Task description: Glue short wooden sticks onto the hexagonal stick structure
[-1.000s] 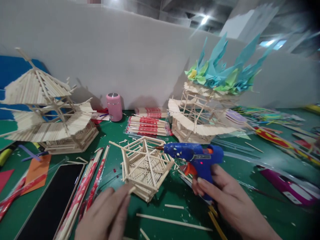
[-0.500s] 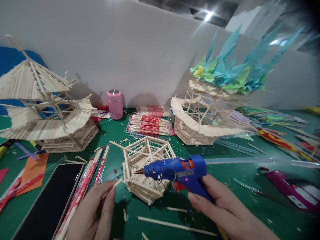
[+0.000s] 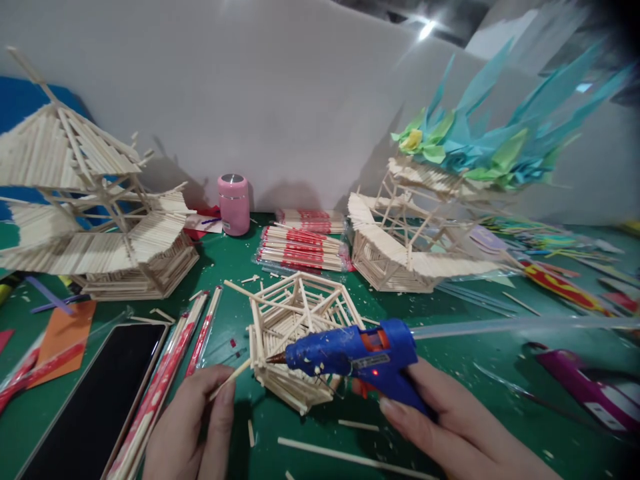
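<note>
A person's two bare hands work over a green worktop (image 3: pixel 223 257). The left hand (image 3: pixel 197 427), near and left of centre, has its grip pinched on a short wooden stick (image 3: pixel 239 371); finger and thumb hold it low, seemingly to leave the far end free. That stick slants away and to the right, its tip just beside the nozzle; whether the two touch, I cannot tell.

The right hand (image 3: pixel 450 420) has its grip closed around the handle of a blue glue gun (image 3: pixel 330 350), a red light glowing on its side. The gun's long axis runs across the scene, nozzle left and dipping slightly nearer, probably to bring it to the stick. A clear glue rod (image 3: pixel 475 325) trails from its back, to the right.

Behind the nozzle, at centre, stands an open, many-sided stick frame (image 3: pixel 307 303), its spoked top facing up, one stick jutting out far left. A loose stick (image 3: pixel 350 456) lies on the near side, likely kept within reach.
</note>
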Available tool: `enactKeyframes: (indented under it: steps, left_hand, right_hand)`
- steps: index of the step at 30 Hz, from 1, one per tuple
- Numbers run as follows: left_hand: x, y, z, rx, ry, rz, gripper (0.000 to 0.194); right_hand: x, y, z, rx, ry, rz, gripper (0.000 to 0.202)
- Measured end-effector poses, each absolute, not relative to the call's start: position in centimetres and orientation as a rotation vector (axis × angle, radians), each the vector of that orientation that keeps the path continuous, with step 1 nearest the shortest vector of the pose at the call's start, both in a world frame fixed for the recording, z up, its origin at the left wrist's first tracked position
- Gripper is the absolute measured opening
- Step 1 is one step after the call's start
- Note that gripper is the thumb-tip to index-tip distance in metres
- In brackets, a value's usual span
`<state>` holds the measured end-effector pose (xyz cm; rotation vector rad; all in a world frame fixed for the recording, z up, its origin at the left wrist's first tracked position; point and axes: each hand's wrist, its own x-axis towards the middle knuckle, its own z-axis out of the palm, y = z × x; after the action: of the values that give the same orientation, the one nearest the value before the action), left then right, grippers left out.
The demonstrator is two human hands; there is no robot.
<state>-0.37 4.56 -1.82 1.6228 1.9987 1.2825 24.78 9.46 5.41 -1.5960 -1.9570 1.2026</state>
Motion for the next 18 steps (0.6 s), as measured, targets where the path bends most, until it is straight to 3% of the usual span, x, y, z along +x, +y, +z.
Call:
enactKeyframes:
  steps: [18]
  left_hand:
    - [-0.29,4.55,-2.08,1.551,1.975,1.288,0.022]
  right_hand:
    - [24.72,9.99,5.31,-1.634,-2.104,1.133,0.037]
